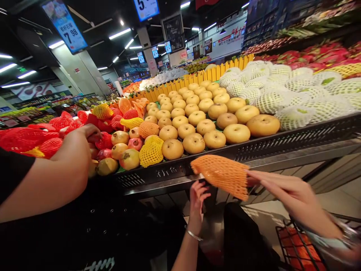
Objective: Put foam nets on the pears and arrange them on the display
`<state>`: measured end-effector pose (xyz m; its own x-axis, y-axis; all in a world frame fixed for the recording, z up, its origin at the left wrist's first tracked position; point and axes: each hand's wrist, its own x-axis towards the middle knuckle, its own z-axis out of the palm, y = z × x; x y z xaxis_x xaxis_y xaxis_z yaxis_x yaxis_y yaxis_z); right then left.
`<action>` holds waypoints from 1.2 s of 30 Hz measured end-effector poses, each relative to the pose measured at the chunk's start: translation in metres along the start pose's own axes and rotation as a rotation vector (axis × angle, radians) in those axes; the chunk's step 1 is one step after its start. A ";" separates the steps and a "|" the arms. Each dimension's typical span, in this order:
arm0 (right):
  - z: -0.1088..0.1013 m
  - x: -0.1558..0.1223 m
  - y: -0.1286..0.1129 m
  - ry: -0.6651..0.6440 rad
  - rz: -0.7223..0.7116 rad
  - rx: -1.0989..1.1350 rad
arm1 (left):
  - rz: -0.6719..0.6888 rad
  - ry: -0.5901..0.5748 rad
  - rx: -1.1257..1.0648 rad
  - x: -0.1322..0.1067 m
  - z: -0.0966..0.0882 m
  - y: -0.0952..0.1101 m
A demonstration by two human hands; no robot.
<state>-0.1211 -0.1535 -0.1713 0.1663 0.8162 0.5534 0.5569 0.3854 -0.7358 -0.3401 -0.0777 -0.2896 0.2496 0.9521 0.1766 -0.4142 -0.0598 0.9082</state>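
Note:
My right hand [290, 194] reaches in from the lower right, a watch on its wrist, and pinches the right end of an orange foam fruit net [220, 175] held in front of the stand's metal edge [282, 145]. My left hand [196, 203], with a thin bracelet at the wrist, rises from below. Its fingers are loosely curled just under the net's left corner and grip nothing. Bare golden pears [194, 143] lie in rows on the stand right behind the net.
Another person's bare arm in a black sleeve reaches from the left, the hand [84, 135] among red nets [28, 139] and reddish fruit [129, 158]. A yellow net [150, 152] lies by the pears. White-netted fruit [296, 98] fills the right. A wire basket [299, 248] stands lower right.

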 end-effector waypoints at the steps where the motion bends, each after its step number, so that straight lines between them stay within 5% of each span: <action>1: 0.007 0.002 0.001 -0.025 -0.006 0.058 | 0.021 0.053 -0.015 0.006 0.001 0.006; 6: 0.051 0.005 0.014 -0.097 0.025 0.311 | 0.228 0.258 -0.050 0.017 -0.004 0.040; 10: 0.066 -0.006 0.022 -0.128 0.053 0.279 | 0.201 0.377 0.111 0.012 -0.014 0.046; 14: 0.066 -0.011 0.024 -0.244 0.008 0.062 | 0.256 0.412 0.359 0.006 -0.016 0.037; 17: 0.064 -0.010 0.030 -0.308 0.034 0.005 | 0.310 0.333 0.583 -0.001 -0.015 0.032; 21: 0.064 -0.009 0.039 -0.303 0.252 0.265 | 0.375 0.227 0.859 -0.014 -0.016 0.026; 27: 0.070 -0.019 0.026 -0.457 0.706 0.907 | 0.451 0.441 0.944 -0.021 -0.023 0.017; 31: 0.080 -0.035 0.039 -0.582 0.522 0.614 | 0.408 0.383 0.693 -0.021 -0.019 0.015; 34: 0.084 -0.045 0.056 -0.630 0.331 0.279 | 0.360 0.513 0.482 -0.019 -0.016 0.010; 36: 0.085 -0.046 0.057 -0.722 0.189 0.255 | 0.298 0.553 0.418 -0.017 -0.017 0.008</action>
<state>-0.1663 -0.1325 -0.2724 -0.3788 0.9217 0.0834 0.3532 0.2273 -0.9075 -0.3628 -0.0890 -0.2918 -0.3428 0.8827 0.3214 -0.0013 -0.3426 0.9395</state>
